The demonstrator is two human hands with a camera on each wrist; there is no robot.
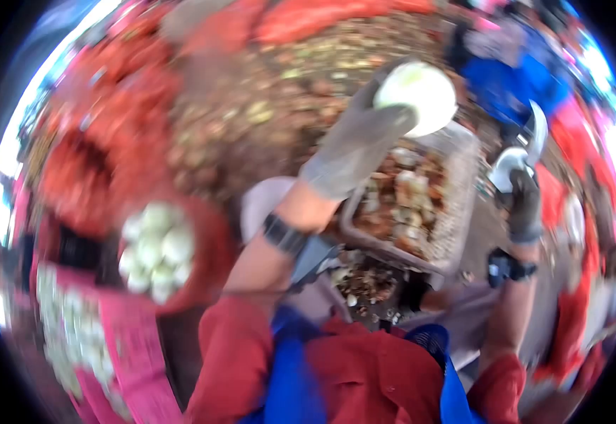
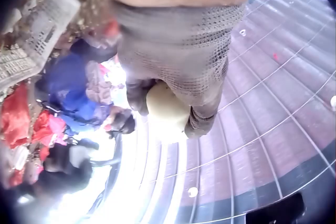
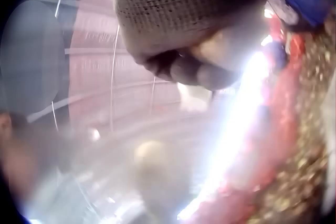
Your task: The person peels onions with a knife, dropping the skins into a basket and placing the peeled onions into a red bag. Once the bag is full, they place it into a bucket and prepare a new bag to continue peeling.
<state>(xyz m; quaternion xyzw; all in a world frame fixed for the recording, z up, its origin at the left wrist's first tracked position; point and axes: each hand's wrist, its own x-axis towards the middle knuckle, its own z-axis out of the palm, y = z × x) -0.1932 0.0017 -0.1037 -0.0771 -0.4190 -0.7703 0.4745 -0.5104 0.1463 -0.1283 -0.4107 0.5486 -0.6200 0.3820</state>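
Note:
My gloved left hand (image 1: 354, 145) is raised over the crate, gripping a large pale peeled onion (image 1: 424, 95) between thumb and fingers. In the left wrist view the same onion (image 2: 166, 109) shows between the curled fingertips. Off to the right, my gloved right hand (image 1: 525, 206) grips a knife whose curved blade (image 1: 538, 136) points up, away from me. A round whitish thing (image 1: 508, 168) sits at the right fingers; its kind I cannot tell. Curled gloved fingers (image 3: 197, 71) show in the blurred right wrist view, with a white patch below them.
A pale plastic crate (image 1: 469, 212) with onion skins and scraps stands ahead. At left are a red container (image 1: 216, 244) of peeled onions and a pink sack (image 1: 132, 339) beside more onions. Onions in a heap (image 1: 251, 113) and red mesh sacks (image 1: 124, 99) lie beyond.

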